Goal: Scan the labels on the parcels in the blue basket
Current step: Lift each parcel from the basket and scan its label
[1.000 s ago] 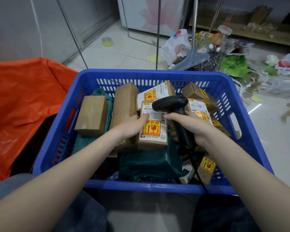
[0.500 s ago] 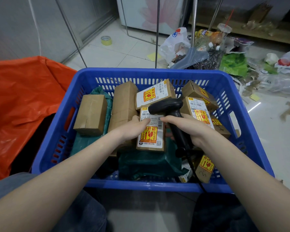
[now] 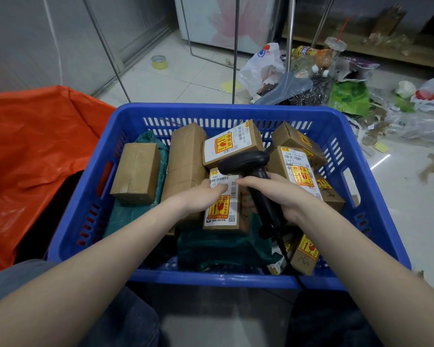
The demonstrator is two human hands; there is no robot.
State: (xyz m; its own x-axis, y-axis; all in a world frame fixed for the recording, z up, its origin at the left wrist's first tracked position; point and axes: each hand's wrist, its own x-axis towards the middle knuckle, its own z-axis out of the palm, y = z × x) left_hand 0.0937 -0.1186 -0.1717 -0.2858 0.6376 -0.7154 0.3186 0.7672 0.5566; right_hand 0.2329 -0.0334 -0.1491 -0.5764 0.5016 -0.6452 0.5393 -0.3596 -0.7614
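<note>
A blue basket (image 3: 376,191) in front of me holds several brown cardboard parcels and green plastic mailers. My right hand (image 3: 283,196) grips a black corded barcode scanner (image 3: 248,164) by its handle, its head hovering over the top of a labelled parcel (image 3: 223,216) in the middle. My left hand (image 3: 201,196) rests on that parcel, fingers lying across its white barcode label. Other labelled parcels lie behind (image 3: 231,144) and to the right (image 3: 296,169). An unlabelled brown box (image 3: 135,171) sits at the left.
An orange plastic sack (image 3: 30,156) lies open to the left of the basket. Litter, plastic bags and bottles (image 3: 336,78) cover the tiled floor beyond and to the right. Thin metal rack legs (image 3: 236,48) stand behind the basket. My knees are under the basket's near edge.
The scanner head has shifted left and lower over the middle parcel's label. My left fingers have slid further across the barcode. The parcel stays in place.
</note>
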